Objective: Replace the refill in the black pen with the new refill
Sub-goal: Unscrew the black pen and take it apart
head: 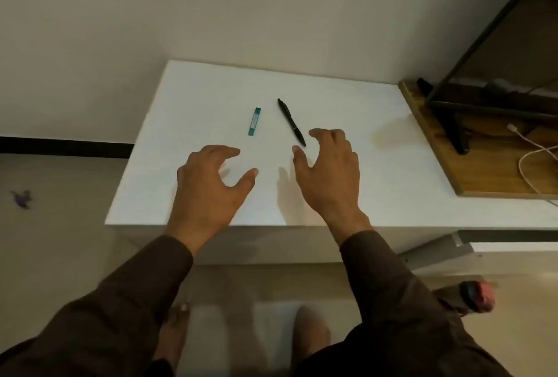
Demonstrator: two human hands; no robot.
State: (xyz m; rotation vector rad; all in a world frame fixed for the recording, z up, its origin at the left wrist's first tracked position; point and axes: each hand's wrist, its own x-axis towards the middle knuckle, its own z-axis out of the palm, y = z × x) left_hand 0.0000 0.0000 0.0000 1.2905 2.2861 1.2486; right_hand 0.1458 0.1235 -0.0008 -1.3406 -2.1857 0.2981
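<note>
A black pen (291,121) lies on the white table (347,123), slanted, with its clicker end far and its tip near. To its left lies a teal refill packet (254,121), almost parallel to it. My right hand (327,170) hovers over the table just below the pen's near tip, fingers spread and curled, holding nothing. My left hand (211,182) hovers below the packet, also with fingers apart and nothing in it. Neither hand touches the pen or the packet.
A wooden board (471,159) sits at the table's right end with a black metal stand (459,132) and a white cable (531,162) on it. A wall runs behind the table. The floor lies to the left and below the front edge.
</note>
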